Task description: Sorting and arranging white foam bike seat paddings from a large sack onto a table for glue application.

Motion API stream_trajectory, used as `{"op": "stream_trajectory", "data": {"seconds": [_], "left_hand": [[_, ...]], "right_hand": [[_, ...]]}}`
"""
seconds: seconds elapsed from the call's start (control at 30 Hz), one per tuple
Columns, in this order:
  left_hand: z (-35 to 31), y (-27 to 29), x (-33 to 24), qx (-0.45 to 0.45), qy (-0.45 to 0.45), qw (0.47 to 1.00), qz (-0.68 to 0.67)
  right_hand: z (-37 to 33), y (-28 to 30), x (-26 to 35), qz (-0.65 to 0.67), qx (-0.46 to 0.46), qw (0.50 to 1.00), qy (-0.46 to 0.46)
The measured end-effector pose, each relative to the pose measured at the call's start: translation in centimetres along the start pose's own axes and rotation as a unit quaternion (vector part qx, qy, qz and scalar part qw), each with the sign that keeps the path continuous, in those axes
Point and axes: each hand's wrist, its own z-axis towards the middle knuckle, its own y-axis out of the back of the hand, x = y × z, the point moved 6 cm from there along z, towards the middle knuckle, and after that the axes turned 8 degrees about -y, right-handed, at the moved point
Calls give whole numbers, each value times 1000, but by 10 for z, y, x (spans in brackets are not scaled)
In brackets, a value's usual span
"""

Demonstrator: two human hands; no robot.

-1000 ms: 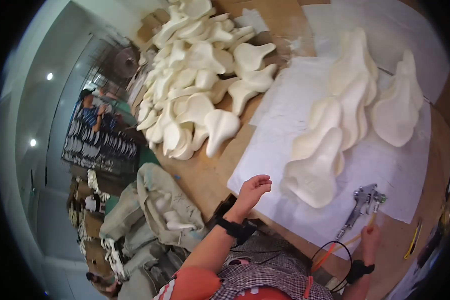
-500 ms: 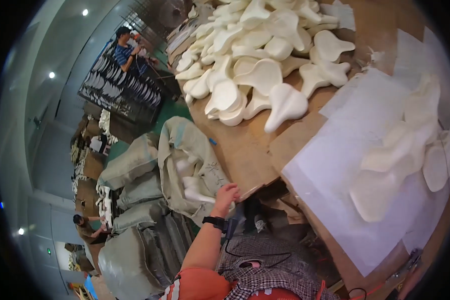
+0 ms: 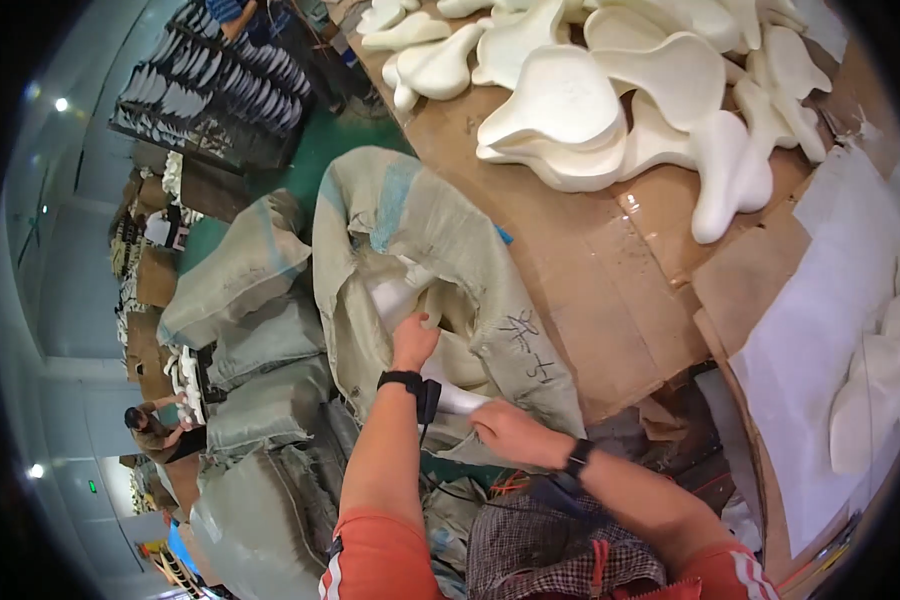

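In the head view, the rim of the open grey-green woven sack (image 3: pixel 450 205) borders brown cardboard sheeting (image 3: pixel 610 310), which separates it from piled cream saddle-shaped pieces (image 3: pixel 560 100). Both hands are half-curled: the left (image 3: pixel 415 343) inside the sack's mouth, the right (image 3: pixel 518 435) touching a smooth white narrow-ended piece (image 3: pixel 458 399); I cannot tell whether either grips. At least two pieces show inside the sack.

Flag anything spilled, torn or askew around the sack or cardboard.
No spill visible. Mildly odd: the cardboard under the pile of white pieces is patchy, with overlapping sheets and uneven edges near the white paper. The open sack, at the left hand and right hand, looks crumpled, not clearly torn.
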Motion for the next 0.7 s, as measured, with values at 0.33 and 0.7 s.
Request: {"op": "stream_trajectory", "data": {"seconds": [0.33,0.7], "left_hand": [[0,-44,50,312,-8,916,253],[-74,5,37,277,-79,930,228]], "right_hand": [[-6,-54,-125,-136,102,927,-335],[-8,-68,-95,-175,201,909,-321]]}}
